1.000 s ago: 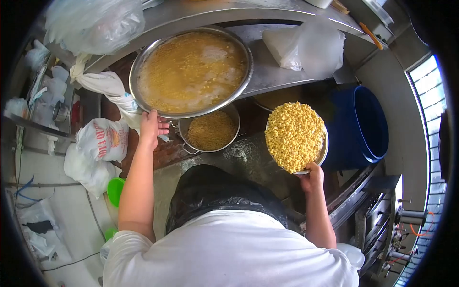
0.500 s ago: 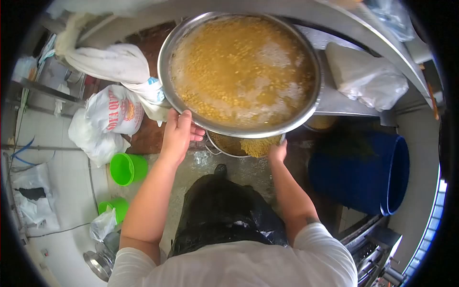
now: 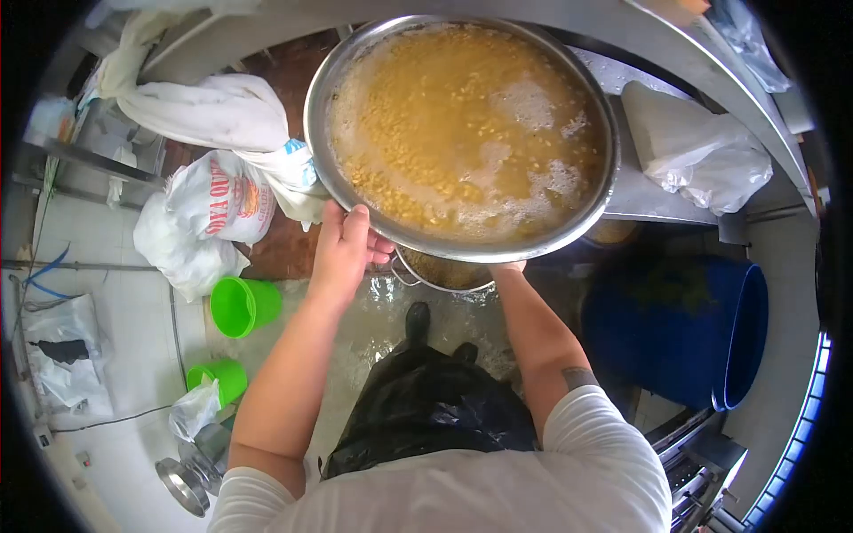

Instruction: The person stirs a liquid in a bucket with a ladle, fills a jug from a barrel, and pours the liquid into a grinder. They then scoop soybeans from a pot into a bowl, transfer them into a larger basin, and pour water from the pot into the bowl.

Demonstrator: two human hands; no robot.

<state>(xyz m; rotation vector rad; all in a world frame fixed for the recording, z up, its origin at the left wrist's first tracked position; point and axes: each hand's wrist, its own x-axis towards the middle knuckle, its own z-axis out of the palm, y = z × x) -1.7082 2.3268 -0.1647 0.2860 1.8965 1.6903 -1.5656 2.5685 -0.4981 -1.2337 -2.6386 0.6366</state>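
A wide metal basin [image 3: 462,253] full of beans in cloudy, foamy water [image 3: 462,133] takes up the top centre. My left hand [image 3: 342,253] grips its near-left rim, thumb at the edge and fingers curled below. Only the wrist and a bit of my right hand [image 3: 508,267] show under the near rim; its fingers and anything in them are hidden. Beneath the basin, lower down, stands a smaller metal pot [image 3: 444,274] with a loop handle and yellowish beans inside, partly covered by the basin.
A large blue barrel [image 3: 666,329] stands on the right. Two green buckets [image 3: 244,306] and white printed sacks [image 3: 218,204] are at left. A plastic bag [image 3: 693,147] lies on the metal counter [image 3: 653,191]. The floor [image 3: 355,329] looks wet.
My right hand, earlier seen holding a metal-rimmed vessel of yellow beans beside the basin's near edge, has moved left and under the basin. That vessel is now out of sight. My left hand stays at the rim.
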